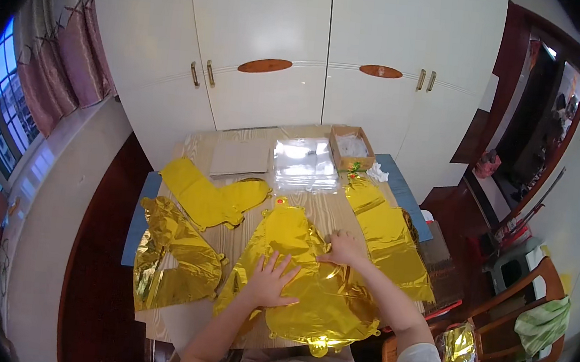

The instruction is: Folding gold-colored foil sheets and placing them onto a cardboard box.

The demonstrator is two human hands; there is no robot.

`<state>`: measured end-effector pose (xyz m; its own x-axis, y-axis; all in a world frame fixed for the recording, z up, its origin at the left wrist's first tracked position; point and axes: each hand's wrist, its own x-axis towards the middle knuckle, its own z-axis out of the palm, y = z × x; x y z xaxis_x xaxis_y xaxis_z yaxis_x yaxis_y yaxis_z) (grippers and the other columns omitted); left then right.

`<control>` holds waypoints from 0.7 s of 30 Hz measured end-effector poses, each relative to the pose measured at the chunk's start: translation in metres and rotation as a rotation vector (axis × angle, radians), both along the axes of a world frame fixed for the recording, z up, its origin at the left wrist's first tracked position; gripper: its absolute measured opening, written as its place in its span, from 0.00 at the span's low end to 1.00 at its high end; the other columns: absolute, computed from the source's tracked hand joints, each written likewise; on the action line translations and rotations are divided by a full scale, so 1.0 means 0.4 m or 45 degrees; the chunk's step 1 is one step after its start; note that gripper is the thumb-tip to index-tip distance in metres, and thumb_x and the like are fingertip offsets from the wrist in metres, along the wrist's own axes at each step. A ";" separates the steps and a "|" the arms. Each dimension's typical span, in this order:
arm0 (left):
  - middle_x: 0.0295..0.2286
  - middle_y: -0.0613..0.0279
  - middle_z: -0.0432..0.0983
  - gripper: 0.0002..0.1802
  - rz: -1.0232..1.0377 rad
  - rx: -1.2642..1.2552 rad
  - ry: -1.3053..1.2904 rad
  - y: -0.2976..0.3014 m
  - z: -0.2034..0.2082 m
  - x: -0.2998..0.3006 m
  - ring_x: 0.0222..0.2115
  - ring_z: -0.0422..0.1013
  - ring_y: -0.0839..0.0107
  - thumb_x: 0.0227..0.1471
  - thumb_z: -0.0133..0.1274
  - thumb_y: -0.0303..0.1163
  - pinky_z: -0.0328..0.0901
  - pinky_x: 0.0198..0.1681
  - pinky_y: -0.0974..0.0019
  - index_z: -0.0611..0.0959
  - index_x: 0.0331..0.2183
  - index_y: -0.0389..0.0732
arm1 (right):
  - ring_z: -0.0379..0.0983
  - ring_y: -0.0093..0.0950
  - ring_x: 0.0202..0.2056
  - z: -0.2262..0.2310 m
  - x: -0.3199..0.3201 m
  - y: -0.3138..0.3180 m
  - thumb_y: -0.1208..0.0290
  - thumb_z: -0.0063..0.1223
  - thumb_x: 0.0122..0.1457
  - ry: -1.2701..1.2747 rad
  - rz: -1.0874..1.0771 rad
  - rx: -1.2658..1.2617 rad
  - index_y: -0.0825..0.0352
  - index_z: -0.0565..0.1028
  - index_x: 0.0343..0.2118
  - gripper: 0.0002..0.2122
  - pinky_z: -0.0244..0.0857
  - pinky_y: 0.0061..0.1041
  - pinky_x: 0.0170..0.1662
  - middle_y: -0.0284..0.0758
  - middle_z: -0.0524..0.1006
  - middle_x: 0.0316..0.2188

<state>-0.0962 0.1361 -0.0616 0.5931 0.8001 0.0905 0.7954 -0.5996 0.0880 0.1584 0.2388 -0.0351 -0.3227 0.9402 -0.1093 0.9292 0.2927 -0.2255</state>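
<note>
A flat, bell-shaped gold foil balloon lies in front of me on the wood-grain table, its surface creased and shiny. My left hand rests palm down on the left part of the foil, fingers spread. At the balloon's upper right edge is my right hand, thumb apart from its slightly bent fingers, touching the foil and holding nothing that I can see. Another gold foil balloon, sock-shaped, lies at the far left. Nearer on that side is a crumpled gold foil balloon, and one more foil balloon lies to the right.
Clear plastic bags lie at the back of the table, beside a small cardboard box with clear plastic inside. White cabinets stand behind. At right, a wooden chair carries a green cloth and a gold foil packet.
</note>
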 end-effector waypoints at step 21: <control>0.62 0.47 0.53 0.49 -0.016 0.048 -0.067 -0.001 -0.013 -0.008 0.62 0.47 0.40 0.45 0.47 0.72 0.41 0.61 0.32 0.64 0.61 0.53 | 0.75 0.25 0.30 0.028 0.031 -0.093 0.53 0.54 0.59 1.370 -0.324 -1.008 0.69 0.73 0.47 0.23 0.66 0.25 0.31 0.37 0.77 0.40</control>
<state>-0.0992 0.1357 -0.0667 0.5969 0.7878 0.1521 0.7825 -0.6135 0.1067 0.1707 0.2016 -0.0239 -0.4184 0.7893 -0.4493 0.1969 -0.4041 -0.8933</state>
